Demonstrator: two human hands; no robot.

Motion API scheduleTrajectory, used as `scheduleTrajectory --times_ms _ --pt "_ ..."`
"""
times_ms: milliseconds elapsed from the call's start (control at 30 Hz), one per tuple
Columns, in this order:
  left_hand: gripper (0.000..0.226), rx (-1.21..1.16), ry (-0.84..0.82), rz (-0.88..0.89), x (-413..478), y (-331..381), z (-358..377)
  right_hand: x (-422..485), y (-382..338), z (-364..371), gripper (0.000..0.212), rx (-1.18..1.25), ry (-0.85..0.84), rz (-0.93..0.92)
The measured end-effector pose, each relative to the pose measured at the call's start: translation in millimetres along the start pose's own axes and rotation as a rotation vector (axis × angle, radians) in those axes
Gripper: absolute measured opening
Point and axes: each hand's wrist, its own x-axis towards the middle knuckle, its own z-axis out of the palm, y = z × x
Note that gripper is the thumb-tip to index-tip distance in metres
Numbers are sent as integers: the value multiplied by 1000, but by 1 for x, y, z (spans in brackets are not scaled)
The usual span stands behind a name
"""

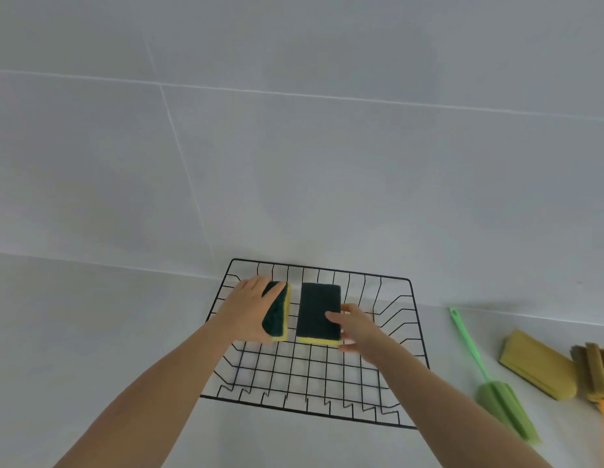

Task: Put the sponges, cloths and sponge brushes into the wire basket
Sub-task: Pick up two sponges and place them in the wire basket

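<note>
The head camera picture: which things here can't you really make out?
- Orange-handled brush, head view: cut off by the right edge.
- Left sponge: partly covered by the left hand; tilted, whether it touches the wire basket floor is unclear.
- Right sponge: the right hand hides its right edge.
- Green brush: head blurred.

You are facing a wall of large pale grey tiles, thin white grout lines crossing it. Below it, a plain white countertop is meeting the wall at a sealed joint. Soft, even light is falling, casting faint shadows.
</note>
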Motion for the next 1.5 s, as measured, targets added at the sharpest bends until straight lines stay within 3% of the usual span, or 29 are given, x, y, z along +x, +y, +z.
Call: scheduleTrajectory --times_ms 667,967,1167,1333,1500 --pt "102 17 -145 -21 27 -24 33 51 2 47 42 -223 20 4" --pt "98 62 -233 -24 25 -19 28 46 -8 48 42 -361 15 -14" --pt "107 15 -229 -43 15 -12 8 18 -18 33 52 -362 -31 -85" --pt "106 12 -131 -77 5 6 -12 -10 -20 11 66 -571 32 -305" --pt "104 16 39 -81 -1 43 -36 -46 -12 -25 82 -1062 165 -513"
